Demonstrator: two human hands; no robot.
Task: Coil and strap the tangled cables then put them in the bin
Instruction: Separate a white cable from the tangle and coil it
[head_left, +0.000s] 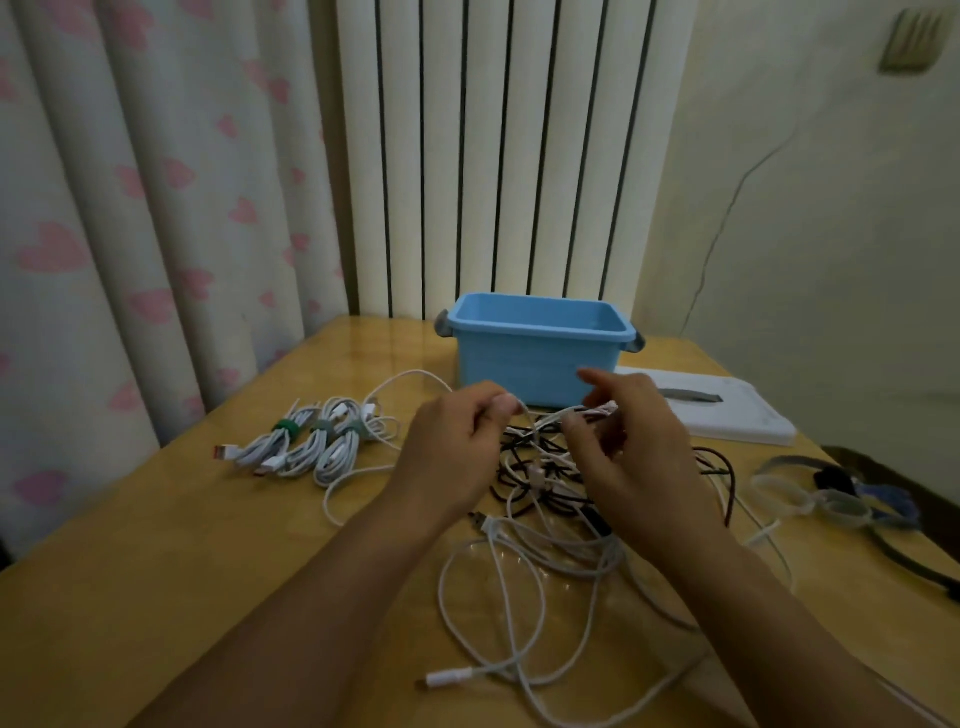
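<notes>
Both hands are up over the tangle now: our left hand (457, 441) pinches a white cable (415, 376) between thumb and curled fingers, and our right hand (631, 447) has its lower fingers wrapped round a gathered bunch of the same white line while the index finger sticks out free. Between the two hands the cable runs taut and short, so we read this as the coiling step, winding one lead out of the mess.

Under the hands lies the tangled heap (550, 499), black and white cables crossed over one another, with loose white loops spilling toward us and a white plug end (447, 678) lying nearest. To the left, three white bundles (306, 447) sit side by side, already coiled and strapped, but on the table (156, 571), not in the bin. The blue bin (537, 345) stands just behind the hands; we cannot see into its bottom from here.

Next, as we judge it, the long slack looping off to the left needs drawing in and wrapping on, and then a strap; what look like spare straps (831, 499) lie at the right edge. A white lid (727, 410) rests beside the bin.
</notes>
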